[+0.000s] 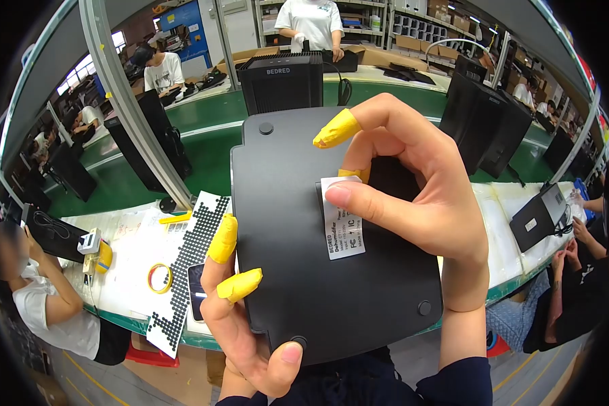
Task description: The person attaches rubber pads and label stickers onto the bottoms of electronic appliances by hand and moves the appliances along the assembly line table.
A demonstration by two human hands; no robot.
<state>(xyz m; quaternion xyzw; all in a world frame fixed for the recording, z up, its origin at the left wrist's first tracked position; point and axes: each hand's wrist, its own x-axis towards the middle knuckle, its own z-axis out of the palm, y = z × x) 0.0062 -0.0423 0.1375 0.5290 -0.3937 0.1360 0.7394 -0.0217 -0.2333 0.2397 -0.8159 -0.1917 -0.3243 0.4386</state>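
Observation:
A black dehumidifier [284,203] fills the middle of the view, its flat underside with round rubber feet turned up to me. My left hand [247,348] grips its lower left corner, thumb beside a foot and two fingers in yellow tape along the edge. My right hand [426,196] is over the underside, thumb and a taped finger pinching the top of a silver printed label [346,237]. The label's lower part lies against the casing, tilted slightly. Another taped fingertip of that hand is stretched out above the label.
On the bench lie a sheet of black round pads [199,254], a yellow tape roll [160,278] and a phone [196,291]. A green conveyor [213,159] carries another black dehumidifier [281,84]. A metal post [132,101] stands left; co-workers sit at both sides.

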